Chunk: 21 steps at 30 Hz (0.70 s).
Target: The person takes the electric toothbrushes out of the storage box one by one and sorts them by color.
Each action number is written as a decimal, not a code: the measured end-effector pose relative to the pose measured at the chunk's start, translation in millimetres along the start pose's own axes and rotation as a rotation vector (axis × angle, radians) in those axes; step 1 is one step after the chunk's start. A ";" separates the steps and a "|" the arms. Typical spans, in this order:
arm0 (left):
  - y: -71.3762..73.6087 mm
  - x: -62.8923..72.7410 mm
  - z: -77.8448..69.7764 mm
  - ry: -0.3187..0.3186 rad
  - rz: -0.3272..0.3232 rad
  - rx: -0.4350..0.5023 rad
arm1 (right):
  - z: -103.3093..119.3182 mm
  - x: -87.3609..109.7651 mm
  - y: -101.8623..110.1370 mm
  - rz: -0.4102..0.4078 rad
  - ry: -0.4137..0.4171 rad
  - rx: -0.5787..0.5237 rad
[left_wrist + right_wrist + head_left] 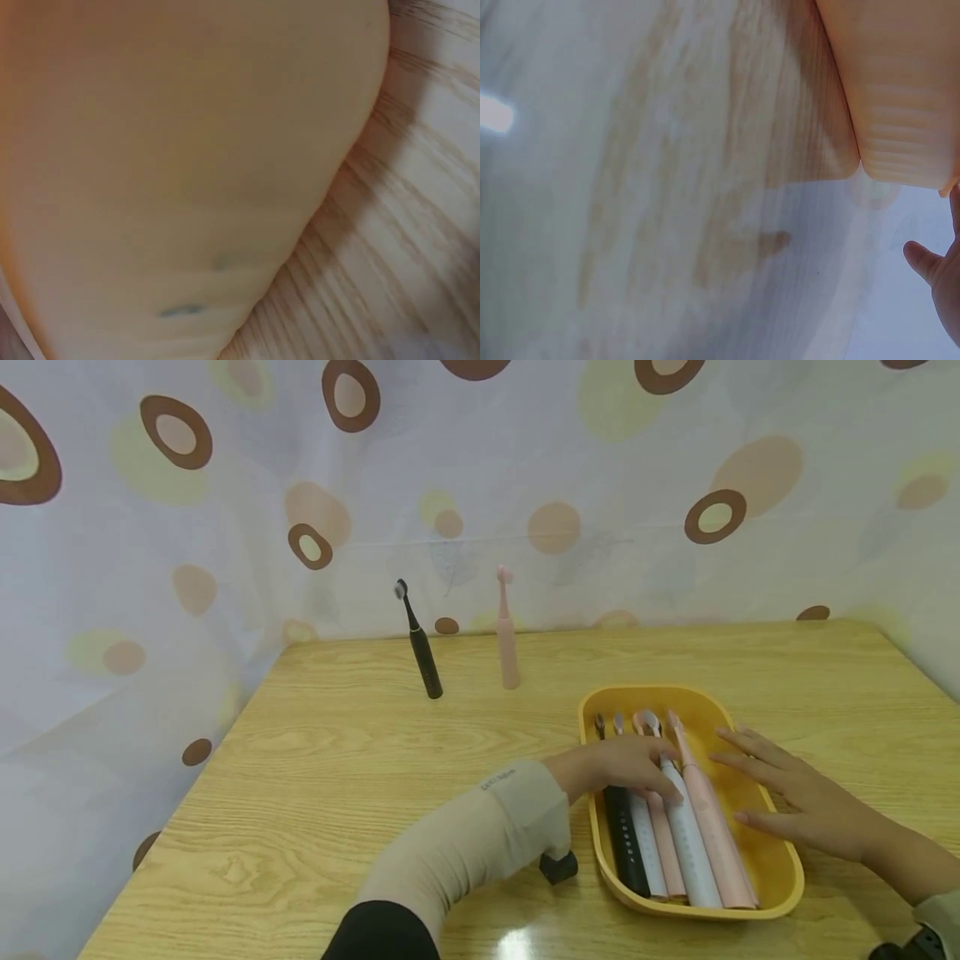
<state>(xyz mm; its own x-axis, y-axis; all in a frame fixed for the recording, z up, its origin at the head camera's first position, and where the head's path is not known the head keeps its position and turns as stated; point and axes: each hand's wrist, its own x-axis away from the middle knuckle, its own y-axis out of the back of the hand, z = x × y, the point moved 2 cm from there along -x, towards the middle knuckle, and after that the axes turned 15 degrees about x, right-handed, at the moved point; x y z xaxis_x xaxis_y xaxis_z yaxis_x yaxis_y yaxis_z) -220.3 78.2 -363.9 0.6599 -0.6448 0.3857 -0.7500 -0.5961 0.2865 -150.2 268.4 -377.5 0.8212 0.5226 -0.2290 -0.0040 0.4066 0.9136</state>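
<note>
We see a white toothbrush [690, 847] inside the yellow tray [782, 881], which rests on the right part of the table [300, 793], toward the near edge; this edge is cut off from our sight. Across the brushes lies the left hand [628, 764], with its thumb over the white toothbrush; most of its fingers are hidden, so we cannot tell if they grip or only touch. To the right in the tray lies a wider pink toothbrush [720, 847]; to the left are a slimmer pink toothbrush [666, 853], a second white toothbrush [648, 853] and a black toothbrush [626, 843], their middles partly covered by the hand. The right hand [806, 806] has its fingers spread wide over the tray's right rim, and it holds nothing. Toward the far edge of the table, well apart, we find a standing black toothbrush [425, 662] and a standing pink toothbrush [507, 656]. Behind them is a spotted curtain [487, 468]. A blurred pale surface [172, 150], which we cannot identify, fills most of the left wrist view.
</note>
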 end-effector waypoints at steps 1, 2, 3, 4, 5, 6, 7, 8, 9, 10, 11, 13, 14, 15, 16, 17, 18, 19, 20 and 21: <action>0.1 0.0 0.0 -0.006 -0.003 -0.017 | -0.1 0.1 -0.1 0.001 -0.001 -0.001; 0.2 -0.1 0.0 -0.011 -0.006 -0.028 | -0.2 0.1 -0.2 0.002 -0.002 -0.002; 0.2 -0.1 0.2 -0.014 -0.006 -0.025 | -0.3 0.1 -0.4 0.003 -0.004 -0.001; 0.5 0.0 0.2 -0.021 -0.008 -0.032 | -0.4 0.2 -0.5 0.003 -0.006 0.002; 0.7 0.2 0.3 -0.030 -0.010 -0.035 | -0.6 0.3 -0.5 0.003 -0.008 0.007; 0.9 0.4 0.4 -0.034 -0.012 -0.024 | -0.7 0.4 -0.5 0.003 -0.008 0.010; 1.2 0.6 0.4 -0.040 -0.011 -0.009 | -0.8 0.3 -0.4 0.002 -0.008 0.014; 1.5 1.1 0.3 -0.045 -0.007 0.015 | -0.9 0.2 -0.3 0.002 -0.008 0.016; 1.7 1.5 0.4 -0.049 -0.003 0.040 | -0.9 0.1 -0.2 0.001 -0.007 0.020; 2.0 2.1 0.3 -0.053 0.000 0.066 | -0.9 -0.1 0.0 0.000 -0.007 0.023; 2.2 2.7 0.4 -0.053 0.005 0.104 | -0.8 -0.2 0.1 0.000 -0.007 0.024; 2.8 4.4 0.6 -0.057 0.012 0.164 | -0.8 -0.4 0.1 0.002 -0.008 0.019; 3.4 5.3 0.8 -0.062 0.014 0.188 | -0.8 -0.5 0.1 0.002 -0.009 0.016; 3.8 6.1 1.1 -0.066 0.013 0.212 | -0.8 -0.6 0.0 0.003 -0.010 0.016; 4.2 6.8 1.4 -0.069 0.013 0.240 | -0.7 -0.6 0.0 0.004 -0.010 0.013; 4.6 7.4 1.8 -0.074 0.012 0.267 | -0.7 -0.6 -0.1 0.005 -0.011 0.012; 4.9 8.0 2.1 -0.081 0.010 0.296 | -0.7 -0.6 0.0 0.005 -0.010 0.010; 5.2 8.4 2.3 -0.092 0.008 0.322 | -0.6 -0.5 0.1 0.004 -0.011 0.011; 5.4 8.7 2.5 -0.099 0.009 0.350 | -0.6 -0.4 0.2 0.003 -0.010 0.012; 5.6 9.0 2.6 -0.107 0.010 0.377 | -0.5 -0.2 0.4 0.002 -0.009 0.015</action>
<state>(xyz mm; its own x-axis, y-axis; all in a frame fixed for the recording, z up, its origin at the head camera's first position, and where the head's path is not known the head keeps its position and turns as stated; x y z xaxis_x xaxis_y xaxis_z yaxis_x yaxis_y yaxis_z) -218.4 67.7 -361.0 0.6684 -0.6860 0.2873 -0.7004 -0.7106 -0.0673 -150.6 268.9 -377.2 0.8264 0.5165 -0.2243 0.0028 0.3945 0.9189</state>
